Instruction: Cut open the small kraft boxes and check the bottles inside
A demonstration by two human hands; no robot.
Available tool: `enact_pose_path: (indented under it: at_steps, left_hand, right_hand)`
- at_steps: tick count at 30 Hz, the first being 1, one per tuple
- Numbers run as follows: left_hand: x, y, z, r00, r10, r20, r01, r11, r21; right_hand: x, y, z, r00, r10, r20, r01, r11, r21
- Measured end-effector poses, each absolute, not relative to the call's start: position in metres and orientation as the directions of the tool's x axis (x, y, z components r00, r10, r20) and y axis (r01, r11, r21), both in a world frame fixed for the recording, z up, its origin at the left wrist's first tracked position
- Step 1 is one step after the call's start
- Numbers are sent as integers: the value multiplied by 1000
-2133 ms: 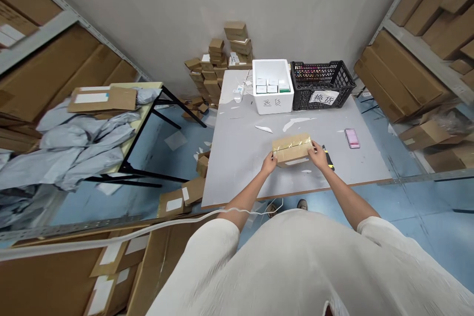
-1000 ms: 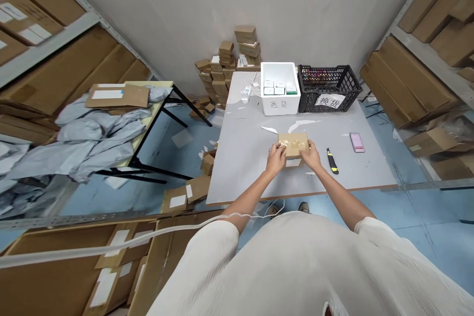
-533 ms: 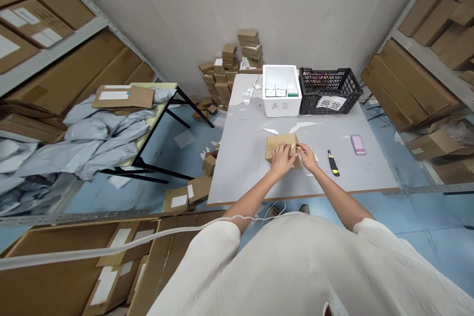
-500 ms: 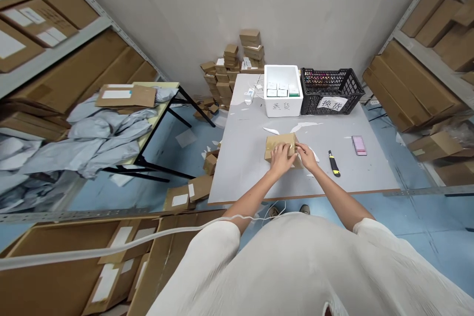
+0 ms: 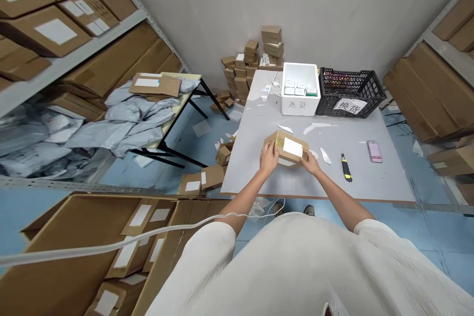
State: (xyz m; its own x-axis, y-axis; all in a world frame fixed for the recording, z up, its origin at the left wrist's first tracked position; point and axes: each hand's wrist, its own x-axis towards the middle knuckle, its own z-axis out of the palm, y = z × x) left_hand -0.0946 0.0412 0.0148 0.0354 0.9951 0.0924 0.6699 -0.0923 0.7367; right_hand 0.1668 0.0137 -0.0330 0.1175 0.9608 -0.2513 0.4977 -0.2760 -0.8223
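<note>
A small brown cardboard box (image 5: 280, 141) with a white label on top is held between both hands over the grey table (image 5: 255, 173). My left hand (image 5: 268, 158) grips its left end, fingers over the edge. My right hand (image 5: 310, 162) holds its right end near the front corner. To the right lie a white paper scrap (image 5: 325, 156), a black and yellow utility knife (image 5: 346, 168) and a pink, pixelated rectangular item (image 5: 374, 151).
At the table's back stand a white foam box (image 5: 300, 105) and a black plastic crate (image 5: 350, 106). Stacked cartons (image 5: 272, 34) rise behind. Grey parcels (image 5: 122, 128) cover a side table at the left. A large open carton (image 5: 74, 242) is at lower left, with a white cable above.
The box has turned so that its white label faces up, and my hands have moved apart to its two ends. The view has shifted left, so the surroundings appear further right.
</note>
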Motion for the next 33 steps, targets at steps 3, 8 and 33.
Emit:
enact_pose_path:
  at_steps: [3, 8, 33]
  left_hand:
    - [-109, 41, 3, 5, 998, 60, 611, -50, 790]
    - [-123, 39, -15, -65, 997, -33, 525, 63, 849]
    - [-30, 21, -42, 129, 991, -29, 626, -59, 778]
  right_hand:
    - [161, 17, -38, 120, 964, -238, 466, -267, -844]
    - [159, 14, -35, 177, 965, -193, 497, -256, -829]
    - [277, -30, -27, 354, 922, -156, 449, -313, -837]
